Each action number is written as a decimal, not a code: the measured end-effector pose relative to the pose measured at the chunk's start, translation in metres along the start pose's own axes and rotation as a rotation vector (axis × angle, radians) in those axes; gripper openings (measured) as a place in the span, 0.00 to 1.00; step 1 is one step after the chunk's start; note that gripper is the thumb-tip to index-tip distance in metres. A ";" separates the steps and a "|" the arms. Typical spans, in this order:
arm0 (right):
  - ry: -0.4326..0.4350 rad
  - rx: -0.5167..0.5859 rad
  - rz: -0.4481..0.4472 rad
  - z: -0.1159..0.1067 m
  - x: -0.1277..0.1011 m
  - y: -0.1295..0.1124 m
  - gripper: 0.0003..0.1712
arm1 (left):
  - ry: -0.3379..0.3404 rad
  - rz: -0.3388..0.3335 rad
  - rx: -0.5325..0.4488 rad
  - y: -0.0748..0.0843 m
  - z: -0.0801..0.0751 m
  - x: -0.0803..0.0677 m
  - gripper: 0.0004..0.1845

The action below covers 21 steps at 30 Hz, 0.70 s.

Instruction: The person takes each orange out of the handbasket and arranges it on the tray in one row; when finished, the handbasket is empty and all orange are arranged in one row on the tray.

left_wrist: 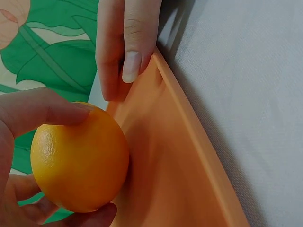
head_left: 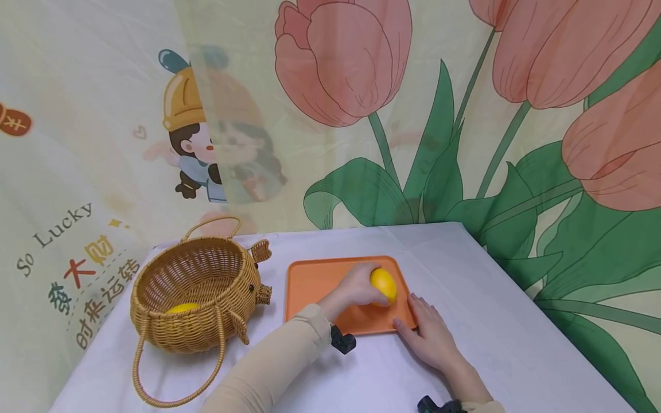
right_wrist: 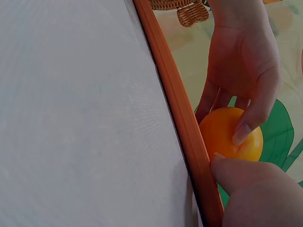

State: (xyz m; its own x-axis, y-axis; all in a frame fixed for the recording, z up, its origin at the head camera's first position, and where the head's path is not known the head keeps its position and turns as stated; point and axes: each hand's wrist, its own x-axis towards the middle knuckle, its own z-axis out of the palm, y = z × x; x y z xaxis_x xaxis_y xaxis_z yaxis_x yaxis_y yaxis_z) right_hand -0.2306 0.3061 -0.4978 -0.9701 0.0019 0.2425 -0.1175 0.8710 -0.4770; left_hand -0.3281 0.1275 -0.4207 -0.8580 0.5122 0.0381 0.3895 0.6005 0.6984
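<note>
My left hand (head_left: 361, 284) holds a smooth, rounded yellow fruit (head_left: 384, 285) between thumb and fingers, over the right part of a shallow orange tray (head_left: 315, 287). In the left wrist view the fruit (left_wrist: 80, 158) looks yellow-orange, with the thumb over its upper side. My right hand (head_left: 431, 335) rests at the tray's near right corner, fingers along the right edge and thumb at the front rim. The right wrist view shows that thumb against the tray's rim (right_wrist: 182, 106), close to the fruit (right_wrist: 227, 135). Some of the right fingers are hidden there.
A pig-shaped wicker basket (head_left: 193, 332) stands left of the tray, with a yellow thing (head_left: 183, 308) partly visible inside. One handle hangs toward the front. White cloth (head_left: 377, 373) covers the table; a printed tulip curtain (head_left: 248, 86) hangs behind.
</note>
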 end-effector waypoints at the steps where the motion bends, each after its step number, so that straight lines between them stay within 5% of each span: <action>1: -0.002 -0.002 0.003 0.000 0.000 0.000 0.48 | -0.001 -0.003 -0.001 0.000 0.000 0.001 0.43; 10: -0.005 -0.011 0.019 0.002 0.000 0.000 0.48 | 0.008 -0.006 0.039 0.000 0.004 0.004 0.42; 21: -0.008 -0.024 0.029 0.000 0.000 -0.002 0.48 | 0.030 -0.022 0.211 0.012 0.010 -0.004 0.42</action>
State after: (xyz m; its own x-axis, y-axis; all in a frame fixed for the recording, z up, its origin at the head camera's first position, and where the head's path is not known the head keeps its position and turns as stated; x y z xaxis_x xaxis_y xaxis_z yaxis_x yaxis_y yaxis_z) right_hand -0.2305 0.3041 -0.4972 -0.9747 0.0234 0.2222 -0.0844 0.8821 -0.4634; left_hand -0.3169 0.1384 -0.4199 -0.8755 0.4809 0.0473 0.4290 0.7285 0.5340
